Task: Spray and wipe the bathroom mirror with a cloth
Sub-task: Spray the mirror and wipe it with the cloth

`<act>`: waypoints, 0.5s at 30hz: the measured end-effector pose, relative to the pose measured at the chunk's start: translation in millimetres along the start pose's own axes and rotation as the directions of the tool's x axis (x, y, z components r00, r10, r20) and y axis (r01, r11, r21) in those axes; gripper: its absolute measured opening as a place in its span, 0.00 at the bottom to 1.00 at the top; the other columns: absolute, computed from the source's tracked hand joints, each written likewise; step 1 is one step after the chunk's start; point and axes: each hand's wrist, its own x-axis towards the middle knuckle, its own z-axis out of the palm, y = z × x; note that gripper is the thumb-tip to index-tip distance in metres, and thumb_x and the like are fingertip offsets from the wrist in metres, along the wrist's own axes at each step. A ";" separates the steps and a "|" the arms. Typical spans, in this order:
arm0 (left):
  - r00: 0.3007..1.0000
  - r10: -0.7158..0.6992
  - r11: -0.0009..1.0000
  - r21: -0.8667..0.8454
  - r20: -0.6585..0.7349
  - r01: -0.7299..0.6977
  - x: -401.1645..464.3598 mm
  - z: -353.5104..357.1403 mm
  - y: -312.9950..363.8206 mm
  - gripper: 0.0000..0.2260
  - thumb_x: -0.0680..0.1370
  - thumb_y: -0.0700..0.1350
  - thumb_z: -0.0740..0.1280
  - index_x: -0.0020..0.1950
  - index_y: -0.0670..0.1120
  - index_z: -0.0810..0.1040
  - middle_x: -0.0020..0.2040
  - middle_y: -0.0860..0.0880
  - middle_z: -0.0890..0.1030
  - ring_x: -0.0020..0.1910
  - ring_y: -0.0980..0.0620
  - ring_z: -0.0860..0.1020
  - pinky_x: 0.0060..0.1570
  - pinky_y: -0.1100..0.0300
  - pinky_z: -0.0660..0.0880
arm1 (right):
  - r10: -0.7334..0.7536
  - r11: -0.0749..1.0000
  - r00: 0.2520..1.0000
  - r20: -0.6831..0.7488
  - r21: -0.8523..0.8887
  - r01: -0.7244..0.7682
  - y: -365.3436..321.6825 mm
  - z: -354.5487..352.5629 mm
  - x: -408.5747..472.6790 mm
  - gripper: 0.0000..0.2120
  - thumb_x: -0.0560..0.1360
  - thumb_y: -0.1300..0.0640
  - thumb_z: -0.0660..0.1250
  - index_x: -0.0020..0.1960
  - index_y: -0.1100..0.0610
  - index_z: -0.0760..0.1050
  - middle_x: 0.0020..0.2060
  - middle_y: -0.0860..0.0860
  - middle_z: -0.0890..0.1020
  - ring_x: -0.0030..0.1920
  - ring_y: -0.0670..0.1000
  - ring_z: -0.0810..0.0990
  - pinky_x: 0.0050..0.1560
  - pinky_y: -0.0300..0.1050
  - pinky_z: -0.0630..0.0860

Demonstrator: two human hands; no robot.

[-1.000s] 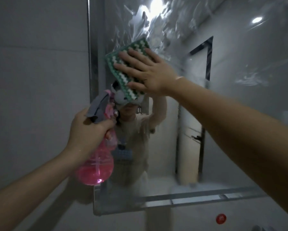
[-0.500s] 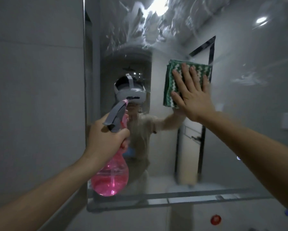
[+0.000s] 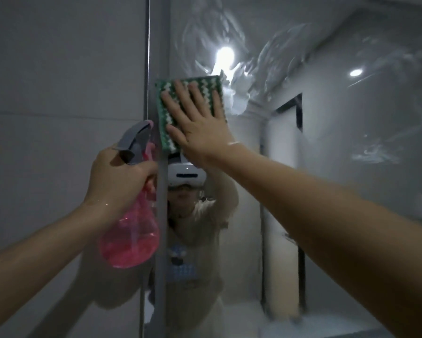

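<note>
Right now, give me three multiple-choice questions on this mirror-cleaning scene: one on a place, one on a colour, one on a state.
1. Where on the mirror is the cloth?
A. by its left edge
B. bottom right corner
C. on the wall tiles

2. What colour is the spray bottle body?
A. blue
B. pink
C. yellow

3. How does the right hand meet the cloth?
A. bunches it in a fist
B. hovers clear of it
C. presses it flat, fingers spread

Key: 1 A, the cloth sits beside the frame strip. 2 B, translucent pink in the left hand. 3 C, straight fingers lie over the cloth.
</note>
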 end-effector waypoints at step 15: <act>0.998 0.020 0.978 -0.209 0.060 -0.007 15.7 43.8 60.3 0.13 0.72 0.25 0.61 0.33 0.40 0.73 0.17 0.47 0.68 0.16 0.56 0.66 0.20 0.68 0.67 | -0.068 0.998 0.996 0.062 -0.012 0.069 123.4 -15.0 -13.8 0.30 0.72 0.34 0.30 0.72 0.39 0.32 0.76 0.45 0.39 0.76 0.47 0.36 0.74 0.52 0.34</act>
